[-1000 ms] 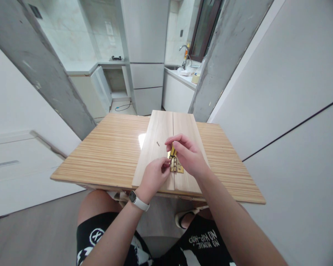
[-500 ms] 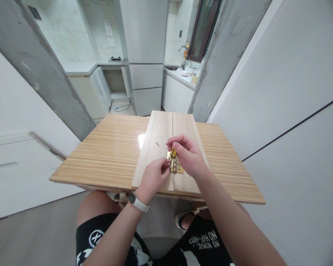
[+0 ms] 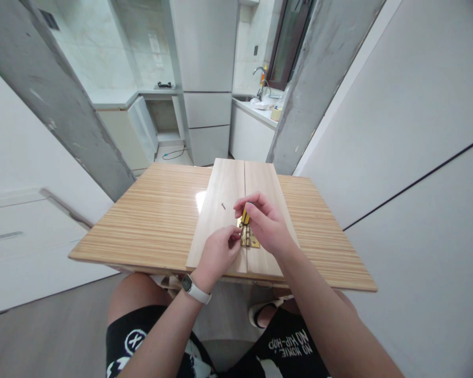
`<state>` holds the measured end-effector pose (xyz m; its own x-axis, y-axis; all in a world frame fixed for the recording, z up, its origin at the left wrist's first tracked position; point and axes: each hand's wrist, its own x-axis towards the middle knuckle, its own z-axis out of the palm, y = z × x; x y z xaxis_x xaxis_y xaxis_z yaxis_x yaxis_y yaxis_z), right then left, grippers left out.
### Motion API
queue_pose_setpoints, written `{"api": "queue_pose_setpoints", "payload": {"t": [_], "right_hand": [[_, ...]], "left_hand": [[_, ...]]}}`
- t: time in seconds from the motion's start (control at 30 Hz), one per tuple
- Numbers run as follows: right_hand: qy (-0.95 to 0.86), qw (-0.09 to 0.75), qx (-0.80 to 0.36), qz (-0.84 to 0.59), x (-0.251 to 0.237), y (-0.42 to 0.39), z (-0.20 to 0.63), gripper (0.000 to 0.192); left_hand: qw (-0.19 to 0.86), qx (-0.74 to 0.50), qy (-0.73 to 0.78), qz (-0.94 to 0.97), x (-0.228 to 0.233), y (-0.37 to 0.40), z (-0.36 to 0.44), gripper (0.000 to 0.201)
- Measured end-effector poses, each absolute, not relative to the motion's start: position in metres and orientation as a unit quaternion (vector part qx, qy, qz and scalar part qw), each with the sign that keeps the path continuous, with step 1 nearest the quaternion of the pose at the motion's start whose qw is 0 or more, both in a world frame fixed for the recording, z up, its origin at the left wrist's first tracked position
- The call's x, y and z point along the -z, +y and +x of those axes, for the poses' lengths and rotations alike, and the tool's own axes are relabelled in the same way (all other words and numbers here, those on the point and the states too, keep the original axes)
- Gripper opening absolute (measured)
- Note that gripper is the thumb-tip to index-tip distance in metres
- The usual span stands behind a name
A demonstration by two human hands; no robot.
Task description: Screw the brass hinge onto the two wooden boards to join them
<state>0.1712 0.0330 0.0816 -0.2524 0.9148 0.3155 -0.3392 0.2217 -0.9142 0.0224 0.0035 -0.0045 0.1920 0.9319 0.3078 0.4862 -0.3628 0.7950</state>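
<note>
- Fingers: right hand (image 3: 266, 223) grips a yellow screwdriver (image 3: 245, 214) upright over the brass hinge (image 3: 249, 238); left hand (image 3: 217, 253) pinches beside the hinge, contents hidden.
- Desk (image 3: 150, 220): carries two boards (image 3: 236, 210).
- Hinge: straddles the boards' seam; risks shifting.
- Loose screw (image 3: 223, 206): beyond the hinge; could roll off.

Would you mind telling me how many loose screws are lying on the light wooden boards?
1. A single dark screw lies on the left board, beyond the left hand and left of the brass hinge. Others may be hidden under the hands.
</note>
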Motion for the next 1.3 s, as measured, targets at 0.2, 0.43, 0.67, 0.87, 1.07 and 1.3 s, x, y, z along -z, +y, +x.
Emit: {"api": "queue_pose_setpoints", "payload": {"t": [0.2,0.43,0.67,0.87,1.07,1.3], "right_hand": [[-0.541,0.548,-0.592,-0.238,-0.084,0.033,0.170,0.016],[-0.545,0.551,-0.583,-0.246,-0.083,0.032,0.171,0.013],[-0.552,0.548,-0.582,-0.238,-0.084,0.031,0.169,0.016],[-0.543,0.548,-0.596,-0.222,-0.085,0.032,0.171,0.016],[-0.542,0.576,-0.563,-0.238,-0.076,0.035,0.171,0.013],[-0.540,0.540,-0.609,-0.213,-0.085,0.031,0.173,0.018]], "left_hand": [[0.281,-0.401,0.492,0.719,0.004,0.003,0.023,0.022],[0.282,-0.402,0.489,0.721,0.004,0.003,0.022,0.022],[0.274,-0.409,0.493,0.717,0.004,0.003,0.022,0.021],[0.277,-0.406,0.493,0.718,0.005,0.003,0.022,0.021],[0.275,-0.403,0.498,0.716,0.007,0.003,0.021,0.022],[0.276,-0.407,0.488,0.721,0.006,0.003,0.021,0.021]]}}
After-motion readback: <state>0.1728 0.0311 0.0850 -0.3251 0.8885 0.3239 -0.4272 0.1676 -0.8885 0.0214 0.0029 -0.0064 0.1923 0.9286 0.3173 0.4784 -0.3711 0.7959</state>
